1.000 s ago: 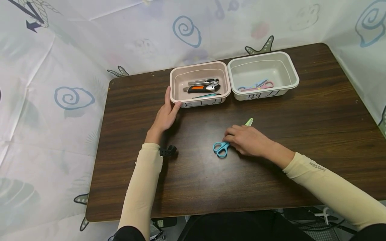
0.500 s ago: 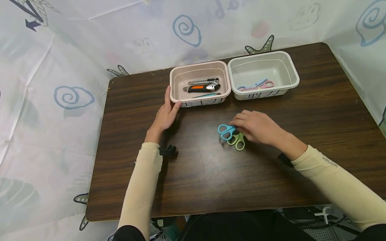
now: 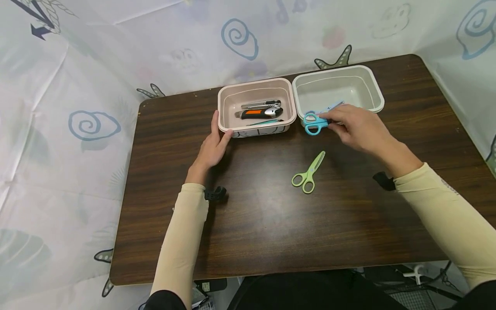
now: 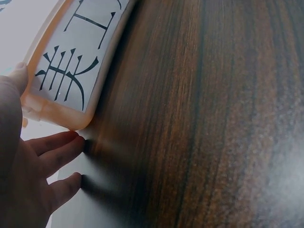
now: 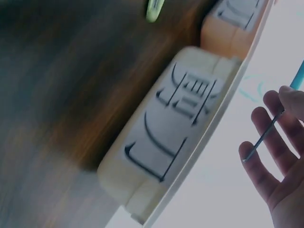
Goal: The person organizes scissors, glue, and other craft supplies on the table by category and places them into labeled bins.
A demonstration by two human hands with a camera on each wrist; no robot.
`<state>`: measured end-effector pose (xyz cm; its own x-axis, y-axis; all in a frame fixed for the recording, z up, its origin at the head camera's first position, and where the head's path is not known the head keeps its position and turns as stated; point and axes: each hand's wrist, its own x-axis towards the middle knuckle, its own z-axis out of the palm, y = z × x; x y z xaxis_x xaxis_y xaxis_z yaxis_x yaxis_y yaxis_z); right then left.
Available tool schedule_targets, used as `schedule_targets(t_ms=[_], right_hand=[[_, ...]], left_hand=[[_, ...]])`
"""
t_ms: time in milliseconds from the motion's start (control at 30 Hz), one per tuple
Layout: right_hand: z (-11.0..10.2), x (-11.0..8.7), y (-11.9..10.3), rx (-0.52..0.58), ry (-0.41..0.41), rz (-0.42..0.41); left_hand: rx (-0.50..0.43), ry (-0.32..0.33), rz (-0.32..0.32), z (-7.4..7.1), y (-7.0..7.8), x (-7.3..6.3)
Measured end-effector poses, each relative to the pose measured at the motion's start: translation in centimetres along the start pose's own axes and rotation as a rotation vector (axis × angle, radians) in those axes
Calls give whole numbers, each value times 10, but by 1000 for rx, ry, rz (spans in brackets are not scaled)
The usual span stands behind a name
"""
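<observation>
My right hand (image 3: 360,127) pinches a pair of blue scissors (image 3: 315,123) over the front of the right, off-white box (image 3: 377,107). The handles point left; in the right wrist view the thin blades (image 5: 263,135) cross the fingers. Inside that box lies another pair of light blue scissors (image 3: 336,104), mostly hidden by the hand. My left hand (image 3: 211,148) rests at the front left corner of the pinkish box (image 3: 222,99), thumb by the rim and fingers extended along its side. Green scissors (image 3: 309,174) lie on the table, closed, in front of the boxes.
The pinkish box holds an orange-and-black utility knife (image 3: 255,113), a slimmer cutter (image 3: 261,104) and a thin teal tool (image 3: 265,122). Both boxes stand side by side at the back of the brown table (image 3: 248,232), near a printed curtain (image 3: 174,43). Their fronts carry written labels.
My right hand has lifted the blue scissors from the table and carried them up and right to the off-white box. The green scissors have come into full view. My left hand stays put.
</observation>
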<state>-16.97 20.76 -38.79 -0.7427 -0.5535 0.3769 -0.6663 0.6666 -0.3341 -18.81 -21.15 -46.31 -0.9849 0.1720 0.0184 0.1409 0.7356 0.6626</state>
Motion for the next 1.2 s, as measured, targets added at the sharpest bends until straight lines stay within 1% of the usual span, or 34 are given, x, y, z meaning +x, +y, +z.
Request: schedule_targets(t_ms=[133, 333, 500, 733, 967, 1100, 1200], right_hand=[[-4, 4, 10, 8, -46, 82], [-4, 9, 21, -23, -119, 192], [-2, 12, 31, -31, -149, 252], [1, 18, 42, -1, -162, 271], [3, 20, 49, 74, -224, 292], [4, 21, 53, 119, -236, 280], [5, 22, 56, 143, -254, 289]], left_hand=[[2, -1, 3, 0, 0, 0], [6, -1, -3, 1, -1, 1], [8, -5, -3, 1, -1, 0], [9, 0, -6, 1, -1, 1], [3, -3, -7, 2, -1, 1], [3, -6, -15, 1, -1, 1], [4, -6, -18, 1, 0, 0]])
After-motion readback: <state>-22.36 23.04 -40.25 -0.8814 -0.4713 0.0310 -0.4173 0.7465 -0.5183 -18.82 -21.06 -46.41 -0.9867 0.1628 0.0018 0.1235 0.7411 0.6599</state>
